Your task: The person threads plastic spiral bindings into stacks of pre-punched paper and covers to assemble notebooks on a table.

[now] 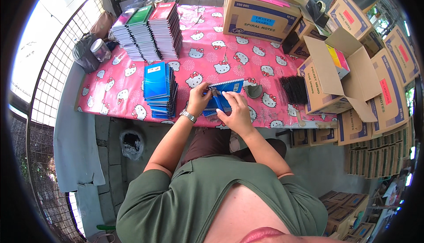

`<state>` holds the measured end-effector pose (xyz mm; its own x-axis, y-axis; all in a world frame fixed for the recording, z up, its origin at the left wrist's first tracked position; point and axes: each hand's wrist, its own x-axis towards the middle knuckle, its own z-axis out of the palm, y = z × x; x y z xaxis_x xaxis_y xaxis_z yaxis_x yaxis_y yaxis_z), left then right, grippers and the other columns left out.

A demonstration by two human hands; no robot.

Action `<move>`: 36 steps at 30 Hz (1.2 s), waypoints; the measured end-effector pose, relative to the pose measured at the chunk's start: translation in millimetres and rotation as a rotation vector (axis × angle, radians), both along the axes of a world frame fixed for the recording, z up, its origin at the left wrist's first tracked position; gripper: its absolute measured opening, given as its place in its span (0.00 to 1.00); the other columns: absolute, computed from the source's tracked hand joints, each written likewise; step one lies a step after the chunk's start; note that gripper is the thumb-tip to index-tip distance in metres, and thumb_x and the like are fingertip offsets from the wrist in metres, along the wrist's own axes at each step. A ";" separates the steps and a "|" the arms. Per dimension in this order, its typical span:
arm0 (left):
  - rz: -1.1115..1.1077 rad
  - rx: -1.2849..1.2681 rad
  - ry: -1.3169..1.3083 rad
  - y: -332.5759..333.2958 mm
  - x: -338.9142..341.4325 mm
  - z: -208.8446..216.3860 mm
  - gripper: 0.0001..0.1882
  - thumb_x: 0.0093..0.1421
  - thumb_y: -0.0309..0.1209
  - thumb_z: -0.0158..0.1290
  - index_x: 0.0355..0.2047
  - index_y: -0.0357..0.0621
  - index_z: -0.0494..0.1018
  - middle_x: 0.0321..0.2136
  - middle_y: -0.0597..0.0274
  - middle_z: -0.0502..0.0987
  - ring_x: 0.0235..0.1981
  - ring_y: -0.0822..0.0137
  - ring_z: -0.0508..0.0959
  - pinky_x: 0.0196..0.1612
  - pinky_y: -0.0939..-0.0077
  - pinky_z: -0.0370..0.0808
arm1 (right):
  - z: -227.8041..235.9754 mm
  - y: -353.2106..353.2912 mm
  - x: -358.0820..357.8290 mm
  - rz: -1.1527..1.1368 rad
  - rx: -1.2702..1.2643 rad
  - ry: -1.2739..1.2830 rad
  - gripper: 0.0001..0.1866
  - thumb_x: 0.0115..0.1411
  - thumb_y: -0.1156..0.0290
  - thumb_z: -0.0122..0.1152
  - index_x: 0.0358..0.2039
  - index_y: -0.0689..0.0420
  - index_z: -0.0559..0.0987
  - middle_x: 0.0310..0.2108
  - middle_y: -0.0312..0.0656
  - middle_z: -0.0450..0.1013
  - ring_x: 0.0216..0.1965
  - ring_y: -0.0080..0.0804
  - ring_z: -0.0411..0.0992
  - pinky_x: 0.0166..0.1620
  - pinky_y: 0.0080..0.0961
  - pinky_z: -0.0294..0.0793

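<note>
A blue notebook (234, 86) with a spiral along its top edge lies at the table's near edge, in front of my body. My left hand (199, 98) is closed, fingertips pinching the left end of the spiral. In my right hand (237, 112) is a pair of blue-handled pliers (218, 103), its metal jaws up against that same end near my left fingertips. More blue cover shows beneath the pliers; whether it is a second notebook I cannot tell. To the left stands a stack of blue notebooks (156, 83). A small grey-green dish (253, 91) sits just right of the notebook.
Black spiral coils (293, 90) lie in a heap beside an open carton (324, 95) on the right. Tall stacks of notebooks with green (139, 17) and red (162, 11) covers rise at the back left. A large closed carton (260, 17) stands behind. Wire mesh (48, 62) borders the left.
</note>
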<state>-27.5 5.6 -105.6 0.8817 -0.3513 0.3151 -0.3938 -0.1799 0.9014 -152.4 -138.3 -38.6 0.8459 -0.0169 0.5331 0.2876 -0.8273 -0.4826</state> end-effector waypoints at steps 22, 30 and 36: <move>0.405 1.032 -0.357 120.7 94.0 132.7 0.19 0.55 0.33 0.52 0.48 0.50 0.71 0.50 0.58 0.76 0.52 0.56 0.73 0.52 0.57 0.68 | -116.9 -136.7 -10.2 -0.266 -0.037 0.239 0.22 0.49 0.62 0.69 0.43 0.59 0.77 0.42 0.52 0.71 0.45 0.50 0.71 0.48 0.43 0.71; -0.077 0.688 -0.610 14.5 12.4 95.1 0.12 0.50 0.29 0.60 0.36 0.45 0.76 0.37 0.54 0.77 0.43 0.51 0.75 0.51 0.59 0.71 | -128.6 -255.2 19.0 -0.906 -0.320 0.408 0.13 0.56 0.63 0.64 0.37 0.58 0.79 0.38 0.49 0.74 0.45 0.47 0.74 0.48 0.44 0.73; -0.347 0.910 -0.645 -25.6 -39.4 17.9 0.11 0.54 0.36 0.57 0.36 0.46 0.76 0.36 0.60 0.75 0.40 0.56 0.76 0.43 0.63 0.76 | -100.4 -255.1 29.2 -0.788 -0.258 0.385 0.08 0.57 0.71 0.60 0.36 0.59 0.78 0.39 0.51 0.75 0.42 0.50 0.76 0.47 0.43 0.75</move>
